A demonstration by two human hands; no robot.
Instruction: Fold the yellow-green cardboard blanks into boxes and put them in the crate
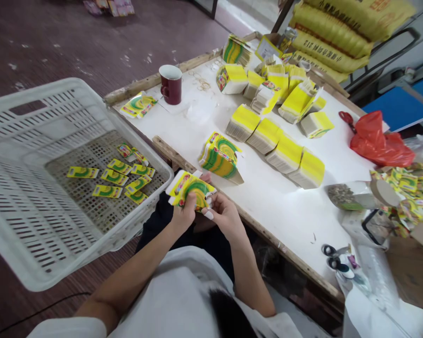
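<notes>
My left hand grips a yellow and green printed carton over my lap, with the thumb across its front. The fingers of my right hand pinch the carton's right end, where a small white flap shows. Just beyond, on the table's near edge, stands a stack of flat cartons with the same print. To the left is a white plastic basket, in which several yellow packets lie spread on the bottom.
On the white table are several blocks of stacked cartons, a maroon mug, a loose packet and rubber bands. At the right are a red plastic bag, a jar, scissors and a heap of packets.
</notes>
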